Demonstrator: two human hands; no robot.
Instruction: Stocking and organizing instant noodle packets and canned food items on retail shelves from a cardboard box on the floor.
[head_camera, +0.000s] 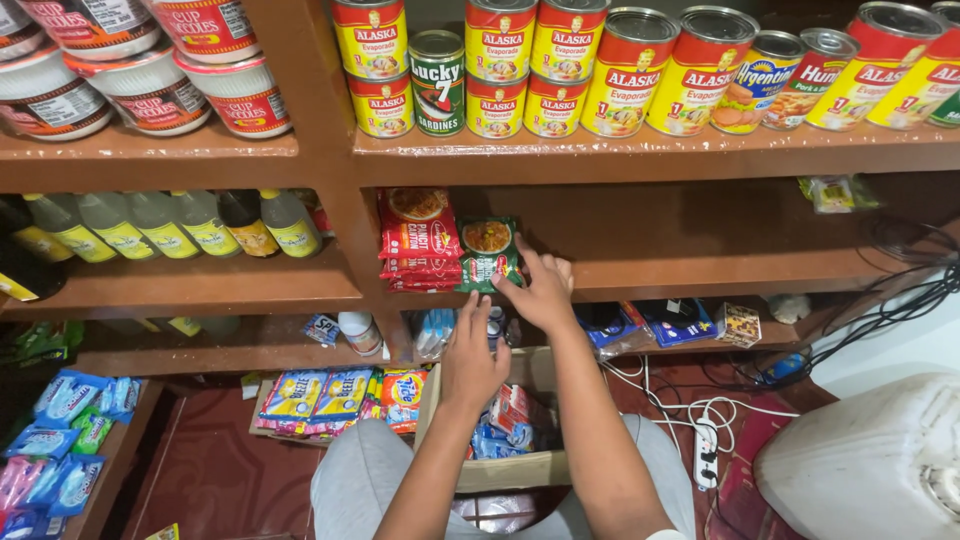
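Wooden shelf (650, 270) carries a red noodle stack (417, 240); the green packet (488, 252) leans beside it at the edge. Right hand (545, 290) presses it, fingers spread; left hand (470, 360) hovers open. Packet, seemingly unsupported, could slide off.

Top shelf: red-and-yellow metal cans (497, 68) in stacked rows, white plastic noodle cups (150, 90) to their left. Middle wooden shelf (700, 270): green foil noodle packet (486, 255) just right of stacked red noodle packets (418, 240); yellow-labelled plastic bottles (160, 225) left of the upright. Brown cardboard box (510, 465) on the floor below, sachets inside.
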